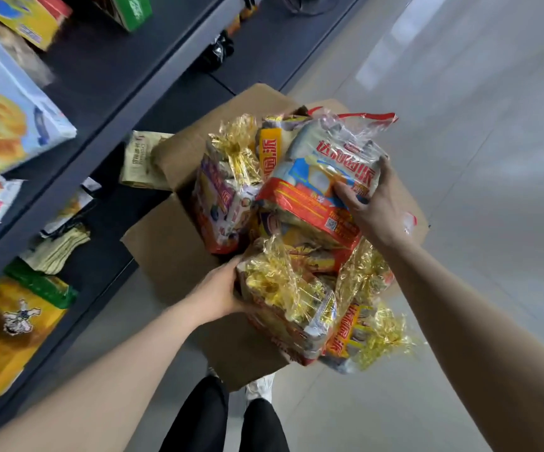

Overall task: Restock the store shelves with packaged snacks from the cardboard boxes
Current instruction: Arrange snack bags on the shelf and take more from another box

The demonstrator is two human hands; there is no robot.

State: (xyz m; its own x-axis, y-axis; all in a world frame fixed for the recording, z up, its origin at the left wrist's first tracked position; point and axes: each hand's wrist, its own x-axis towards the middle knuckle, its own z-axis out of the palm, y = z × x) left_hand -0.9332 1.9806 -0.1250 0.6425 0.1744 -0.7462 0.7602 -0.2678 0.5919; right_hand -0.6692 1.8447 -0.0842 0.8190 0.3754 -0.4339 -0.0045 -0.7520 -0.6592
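Observation:
An open cardboard box (169, 246) stands on the floor beside the shelves, holding several snack bags with gold foil tops. My right hand (373, 207) grips a clear bag with red and blue print (316, 177), lifted above the box. My left hand (221, 291) holds the near end of another gold-topped snack bag (290, 308) at the box's near side. More bags lie between and under these two, partly hidden.
Dark store shelves (107, 73) run along the left, carrying boxed and bagged snacks: a pale blue package (10, 119), a yellow bag (6, 337), beige packets (140, 158). Grey tiled floor (476, 158) spreads to the right. My legs and a shoe (257, 386) are below the box.

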